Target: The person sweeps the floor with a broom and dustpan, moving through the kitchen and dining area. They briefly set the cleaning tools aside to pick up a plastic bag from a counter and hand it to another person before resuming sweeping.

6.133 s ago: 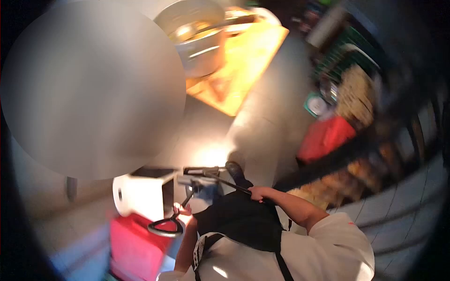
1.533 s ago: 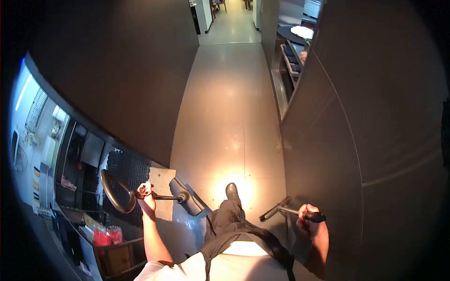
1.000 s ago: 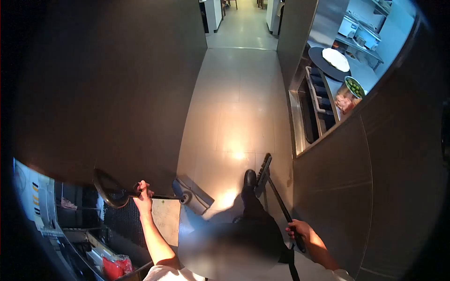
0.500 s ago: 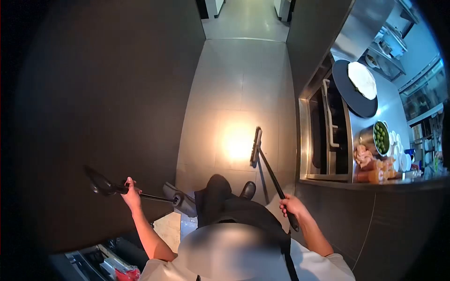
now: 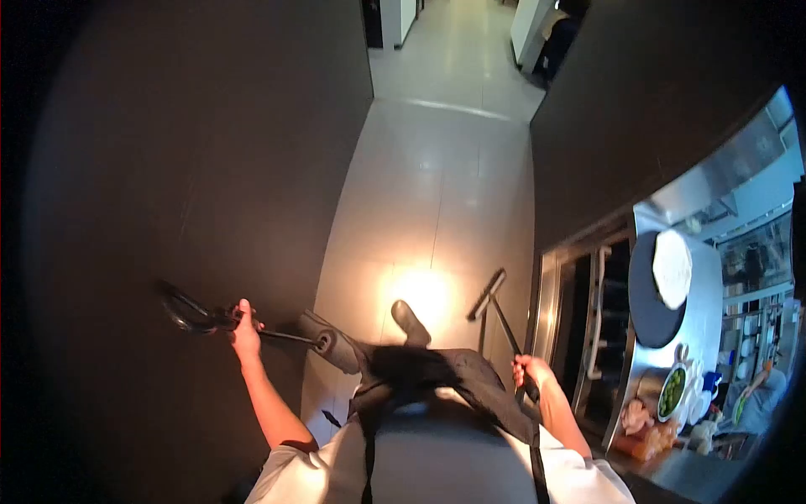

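My left hand (image 5: 245, 336) is closed around the handle of a long-handled dustpan (image 5: 334, 346), just below its black loop grip. The grey pan hangs beside my left leg, close to the dark wall. In my right hand (image 5: 532, 371) is a broom (image 5: 505, 323), gripped near the top of its black handle. The broom's narrow head is tilted and points away from me, over the floor at the right. A dark shoe (image 5: 410, 322) of mine is stepping forward between the two tools.
A tiled floor (image 5: 445, 168) runs ahead between dark walls to a doorway strip. On the right, a steel counter carries a round black plate (image 5: 645, 315) with a white disc, a pot of green fruit (image 5: 672, 391) and orange bottles. A person (image 5: 561, 38) stands partly hidden beyond the doorway.
I have moved forward along the passage, and my foot has swung ahead. The broom has come up and closer to my body. The dustpan stays in my left hand.
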The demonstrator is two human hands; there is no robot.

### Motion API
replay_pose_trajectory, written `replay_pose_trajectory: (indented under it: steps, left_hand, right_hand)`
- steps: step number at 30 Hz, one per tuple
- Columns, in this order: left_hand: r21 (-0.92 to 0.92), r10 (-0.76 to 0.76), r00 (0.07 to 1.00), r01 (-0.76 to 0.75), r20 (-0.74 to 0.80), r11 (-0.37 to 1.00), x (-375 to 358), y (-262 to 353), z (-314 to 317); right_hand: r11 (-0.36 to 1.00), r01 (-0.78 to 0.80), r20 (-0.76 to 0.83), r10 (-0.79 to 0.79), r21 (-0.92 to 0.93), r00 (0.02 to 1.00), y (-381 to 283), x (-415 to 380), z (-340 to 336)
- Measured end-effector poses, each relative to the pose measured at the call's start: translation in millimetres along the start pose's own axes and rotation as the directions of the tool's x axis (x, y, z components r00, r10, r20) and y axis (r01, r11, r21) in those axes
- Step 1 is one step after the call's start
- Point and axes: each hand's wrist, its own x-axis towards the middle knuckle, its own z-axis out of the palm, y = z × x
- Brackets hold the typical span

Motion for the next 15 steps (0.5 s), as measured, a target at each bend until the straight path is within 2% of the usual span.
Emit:
replay_pose_trajectory:
  steps: [1, 2, 3, 4, 6, 9, 10, 13, 15]
  left_hand:
    - [0.029, 0.011, 1.000, -0.011, 0.011, 1.000, 18, 12, 27]
    - [-0.029, 0.000, 0.999, 0.002, 0.053, 1.000, 45, 5, 49]
    - [-0.027, -0.041, 0.999, 0.041, -0.004, 0.999, 54, 24, 80]
    - [-0.029, -0.012, 0.999, 0.013, 0.033, 1.000, 54, 37, 74]
    - [-0.029, 0.021, 0.995, -0.019, 0.093, 0.999, 72, 47, 105]
    - [0.096, 0.070, 0.991, -0.082, 0.117, 0.992, 103, 67, 166]
    - [0.104, 0.144, 0.977, -0.161, 0.158, 0.981, 125, 52, 182]
    - [0.207, 0.291, 0.935, -0.331, 0.202, 0.920, 142, 59, 243]
    - [0.245, 0.138, 0.931, -0.229, 0.339, 0.942, 170, 38, 278]
  right_hand:
    - [1.000, -0.025, -0.051, 0.026, 0.012, 0.998, -15, 6, 10]
    - [1.000, 0.010, -0.088, -0.011, -0.009, 0.996, -31, 9, 21]
    - [0.998, 0.057, -0.148, -0.058, -0.009, 0.987, -45, 6, 33]
    - [0.996, 0.072, -0.168, -0.080, -0.054, 0.983, -46, 0, 43]
    - [0.987, 0.117, -0.238, -0.140, -0.110, 0.961, -72, -6, 64]
    - [0.965, 0.195, -0.247, -0.234, -0.173, 0.940, -125, 17, 80]
    - [0.967, 0.205, -0.259, -0.239, -0.154, 0.936, -150, 30, 84]
    - [0.959, 0.214, -0.201, -0.250, -0.187, 0.947, -233, 57, 101]
    - [0.949, 0.228, -0.227, -0.277, -0.219, 0.934, -289, 73, 118]
